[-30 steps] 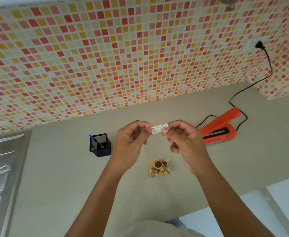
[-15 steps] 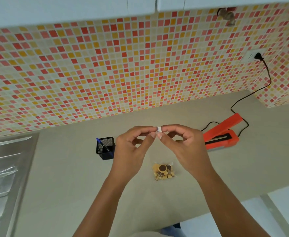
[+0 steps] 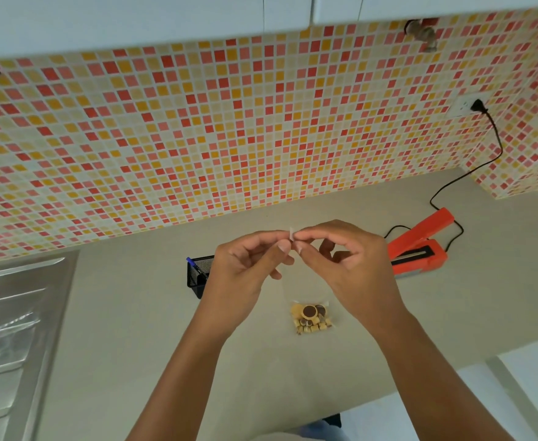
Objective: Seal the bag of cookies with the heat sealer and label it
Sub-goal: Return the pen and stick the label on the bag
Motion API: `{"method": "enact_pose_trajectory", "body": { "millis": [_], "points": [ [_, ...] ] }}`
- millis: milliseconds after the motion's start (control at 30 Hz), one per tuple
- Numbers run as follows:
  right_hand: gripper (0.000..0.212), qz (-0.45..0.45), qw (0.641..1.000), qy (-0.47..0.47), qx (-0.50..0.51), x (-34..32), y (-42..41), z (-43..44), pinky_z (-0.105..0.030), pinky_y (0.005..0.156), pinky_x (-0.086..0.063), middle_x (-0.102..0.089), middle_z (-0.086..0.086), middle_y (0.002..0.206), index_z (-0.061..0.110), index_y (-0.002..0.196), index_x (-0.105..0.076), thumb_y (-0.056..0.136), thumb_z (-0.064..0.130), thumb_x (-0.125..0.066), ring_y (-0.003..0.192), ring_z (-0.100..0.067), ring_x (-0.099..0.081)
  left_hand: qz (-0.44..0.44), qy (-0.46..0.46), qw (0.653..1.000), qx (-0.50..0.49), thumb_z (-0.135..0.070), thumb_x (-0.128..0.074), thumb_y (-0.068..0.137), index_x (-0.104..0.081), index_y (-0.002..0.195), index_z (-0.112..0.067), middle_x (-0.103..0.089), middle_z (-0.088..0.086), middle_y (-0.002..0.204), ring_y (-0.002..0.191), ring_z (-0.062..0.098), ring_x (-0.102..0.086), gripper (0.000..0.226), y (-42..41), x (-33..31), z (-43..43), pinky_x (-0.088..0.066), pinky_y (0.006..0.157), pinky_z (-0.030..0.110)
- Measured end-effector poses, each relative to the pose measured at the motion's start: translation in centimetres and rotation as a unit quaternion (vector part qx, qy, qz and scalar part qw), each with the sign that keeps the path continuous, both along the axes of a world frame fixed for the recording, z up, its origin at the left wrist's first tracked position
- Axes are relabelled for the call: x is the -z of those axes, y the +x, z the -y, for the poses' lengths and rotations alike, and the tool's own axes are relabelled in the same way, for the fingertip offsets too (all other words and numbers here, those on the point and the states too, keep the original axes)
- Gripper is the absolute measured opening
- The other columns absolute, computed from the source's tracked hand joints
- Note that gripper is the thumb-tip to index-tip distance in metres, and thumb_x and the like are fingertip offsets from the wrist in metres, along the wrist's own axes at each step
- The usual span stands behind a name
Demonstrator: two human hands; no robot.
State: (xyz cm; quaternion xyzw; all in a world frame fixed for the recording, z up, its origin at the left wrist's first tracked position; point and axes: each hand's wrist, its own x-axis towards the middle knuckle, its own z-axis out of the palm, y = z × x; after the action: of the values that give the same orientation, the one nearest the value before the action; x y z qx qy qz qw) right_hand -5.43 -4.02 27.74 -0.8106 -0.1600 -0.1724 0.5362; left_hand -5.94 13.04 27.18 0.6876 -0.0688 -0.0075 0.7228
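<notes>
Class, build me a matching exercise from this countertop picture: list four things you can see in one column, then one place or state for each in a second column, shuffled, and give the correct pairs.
Things
1. bag of cookies
2. heat sealer
3. label
4. pen

Places or states
A. pinched between the fingertips of both hands
B. standing in the black mesh holder
C. lying flat on the counter below the hands
D. on the counter's right, arm raised, cord running to the wall socket

Pairs: 1-C, 2-D, 3-A, 4-B
</notes>
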Motion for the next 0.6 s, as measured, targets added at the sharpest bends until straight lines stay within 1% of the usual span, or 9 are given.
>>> {"method": "enact_pose_trajectory", "body": {
  "millis": [100, 200, 333, 433, 500, 600],
  "points": [
    [0.014, 0.024, 0.999, -0.023, 0.002, 0.0, 0.1, -0.1, -0.027, 0.063, -0.055, -0.075, 0.006, 0.089, 0.014, 0.097, -0.079, 0.083, 0.009, -0.077, 0.079, -0.012, -0.069, -0.012, -0.014, 1.0, 0.006, -0.016, -0.06, 0.091, -0.073, 0.108, -0.007, -0.076, 0.006, 0.091, 0.081, 0.019, -0.071, 0.023, 0.0, -0.3, -0.3, -0.056, 0.066, 0.029],
    [0.014, 0.029, 0.999, -0.025, 0.0, 0.1, 0.2, -0.5, -0.03, 0.062, -0.055, -0.075, 0.006, 0.09, 0.014, 0.096, -0.079, 0.083, 0.008, -0.078, 0.081, -0.013, -0.069, -0.024, -0.025, 0.999, 0.007, -0.017, -0.06, 0.09, -0.073, 0.107, -0.007, -0.076, 0.007, 0.091, 0.08, 0.019, -0.071, 0.024, 0.0, -0.4, -0.7, -0.056, 0.066, 0.03],
    [0.012, 0.0, 1.0, -0.004, -0.001, 0.2, 0.1, -1.1, -0.028, 0.061, -0.055, -0.075, 0.008, 0.09, 0.014, 0.094, -0.079, 0.083, 0.009, -0.078, 0.079, -0.018, -0.068, -0.044, -0.029, 0.999, 0.007, -0.015, -0.06, 0.091, -0.073, 0.107, -0.006, -0.076, 0.009, 0.092, 0.082, 0.02, -0.071, 0.023, 0.1, -0.4, -1.4, -0.056, 0.066, 0.03],
    [0.011, -0.027, 1.0, 0.006, -0.003, 0.1, -0.1, -1.6, -0.022, 0.06, -0.053, -0.074, 0.01, 0.089, 0.016, 0.093, -0.079, 0.083, 0.011, -0.078, 0.077, -0.019, -0.067, -0.05, -0.02, 0.999, 0.006, -0.013, -0.059, 0.093, -0.073, 0.107, -0.005, -0.076, 0.009, 0.093, 0.082, 0.022, -0.071, 0.022, 0.1, -0.3, -1.9, -0.056, 0.067, 0.031],
    [0.011, -0.037, 0.999, 0.01, -0.011, 0.1, -0.1, -1.9, -0.019, 0.059, -0.05, -0.074, 0.01, 0.088, 0.016, 0.093, -0.078, 0.082, 0.013, -0.079, 0.079, -0.018, -0.067, -0.04, -0.004, 0.999, -0.004, -0.014, -0.06, 0.092, -0.074, 0.104, -0.005, -0.076, 0.008, 0.09, 0.081, 0.02, -0.071, 0.02, 0.0, -0.4, -2.1, -0.056, 0.065, 0.03],
    [0.012, -0.061, 0.998, 0.018, -0.017, 0.0, -0.1, -2.4, -0.017, 0.058, -0.049, -0.074, 0.012, 0.088, 0.017, 0.093, -0.077, 0.082, 0.017, -0.079, 0.076, -0.015, -0.067, -0.003, 0.049, 0.998, -0.032, -0.016, -0.061, 0.092, -0.075, 0.098, -0.009, -0.076, 0.002, 0.084, 0.077, 0.014, -0.071, 0.017, -0.1, -0.6, -2.3, -0.056, 0.064, 0.026]
  ]
}}
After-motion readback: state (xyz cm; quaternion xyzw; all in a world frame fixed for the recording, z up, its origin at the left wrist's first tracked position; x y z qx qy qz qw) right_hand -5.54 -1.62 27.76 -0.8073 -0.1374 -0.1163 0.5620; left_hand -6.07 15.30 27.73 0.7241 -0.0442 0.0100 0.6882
